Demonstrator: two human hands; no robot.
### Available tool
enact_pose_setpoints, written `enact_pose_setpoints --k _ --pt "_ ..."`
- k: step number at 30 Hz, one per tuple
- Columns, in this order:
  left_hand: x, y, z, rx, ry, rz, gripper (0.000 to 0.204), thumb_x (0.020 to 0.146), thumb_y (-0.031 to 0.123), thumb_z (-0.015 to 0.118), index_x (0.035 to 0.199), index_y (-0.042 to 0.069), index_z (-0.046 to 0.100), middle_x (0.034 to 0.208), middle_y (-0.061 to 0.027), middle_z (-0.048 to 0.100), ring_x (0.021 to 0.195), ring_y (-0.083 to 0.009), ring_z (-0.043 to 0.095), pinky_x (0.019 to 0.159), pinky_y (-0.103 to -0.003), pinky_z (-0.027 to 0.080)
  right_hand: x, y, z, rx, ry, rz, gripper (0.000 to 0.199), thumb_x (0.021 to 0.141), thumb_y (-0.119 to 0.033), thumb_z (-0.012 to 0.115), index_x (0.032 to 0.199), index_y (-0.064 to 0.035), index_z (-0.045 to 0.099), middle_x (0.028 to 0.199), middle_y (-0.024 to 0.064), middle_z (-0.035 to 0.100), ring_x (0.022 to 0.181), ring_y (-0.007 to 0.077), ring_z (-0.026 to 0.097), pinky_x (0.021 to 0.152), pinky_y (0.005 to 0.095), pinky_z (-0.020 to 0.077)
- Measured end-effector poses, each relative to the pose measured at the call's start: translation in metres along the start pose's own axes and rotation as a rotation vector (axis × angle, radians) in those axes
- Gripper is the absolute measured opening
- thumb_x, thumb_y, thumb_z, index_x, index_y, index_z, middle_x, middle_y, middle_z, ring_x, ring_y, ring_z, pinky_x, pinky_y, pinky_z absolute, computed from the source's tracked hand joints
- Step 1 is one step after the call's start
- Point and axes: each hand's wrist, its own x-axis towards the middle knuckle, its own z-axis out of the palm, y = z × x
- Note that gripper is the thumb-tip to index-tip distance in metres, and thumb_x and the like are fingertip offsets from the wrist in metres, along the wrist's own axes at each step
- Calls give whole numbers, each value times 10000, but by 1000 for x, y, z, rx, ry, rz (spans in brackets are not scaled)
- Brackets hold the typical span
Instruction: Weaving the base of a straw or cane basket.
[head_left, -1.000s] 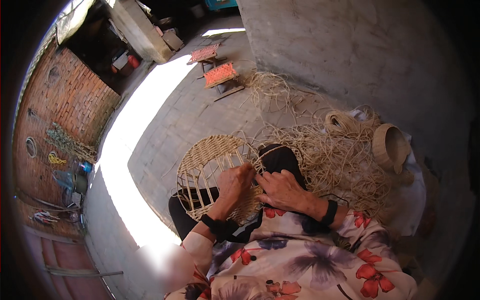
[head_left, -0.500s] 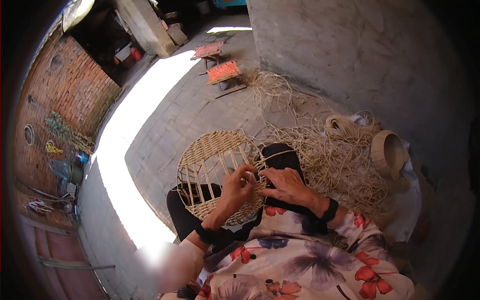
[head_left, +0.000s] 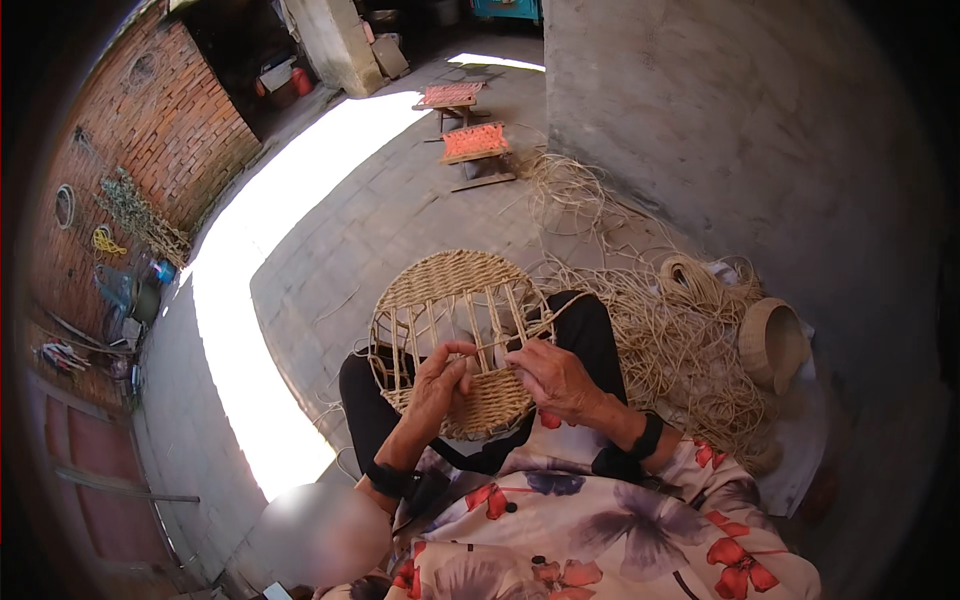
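A round piece of straw-coloured cord weaving (head_left: 455, 275) leans on my lap. Dense weave fills its top and bottom; bare upright cords cross the gap between. At the left of this gap, my left hand (head_left: 436, 385) curls against the woven piece, index finger and thumb bent toward each other. On the right, my right hand (head_left: 562, 380) pinches at the upper edge of the lower weave with bunched fingers. What lies between those fingertips is mostly hidden, seemingly a strand of cord. A loose cord end (head_left: 570, 300) sticks out past the rim above my right hand.
A tangled heap of cord (head_left: 670, 345) spreads right of my knees, partly on a white sheet (head_left: 795, 455). A woven basket (head_left: 772, 345) lies tipped there. Two low stools with red woven seats (head_left: 475, 142) stand ahead. A grey wall (head_left: 740, 130) rises at right, a brick wall (head_left: 165, 110) at left.
Both hands have shifted slightly, and my left hand has moved left, away from the right. The weaving now sits more upright, showing more of its lower part. The view has turned a little left.
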Motion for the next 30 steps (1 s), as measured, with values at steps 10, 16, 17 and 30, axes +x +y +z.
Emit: enact_pose_setpoints --k 10,16,17,30 --pt "14 22 -35 -53 4 -21 244 1016 223 580 1093 9 668 878 -17 663 746 -82 610 685 -237 518 2 -19 15 -261 -72 -154 427 791 -114 705 1199 -39 608 969 88 552 887 264 590 752 379 518" --pt "97 15 -3 385 108 232 213 914 207 684 991 15 733 817 -131 715 706 -193 678 664 -353 534 5 -33 24 -445 -121 -61 547 778 -343 773 1184 -24 591 969 103 537 904 254 582 736 364 513" --pt "101 13 2 369 111 224 213 914 207 684 991 15 733 817 -131 715 706 -193 678 664 -353 534 7 -33 25 -484 -108 -73 493 785 -367 760 1096 -15 609 964 104 535 904 247 579 714 355 512" --pt "95 24 -4 875 -52 31 726 801 106 642 1475 179 383 789 -286 667 798 -455 669 738 -514 521 25 -18 13 -200 -181 122 303 838 -368 722 960 -91 706 949 111 535 908 281 605 713 412 502"
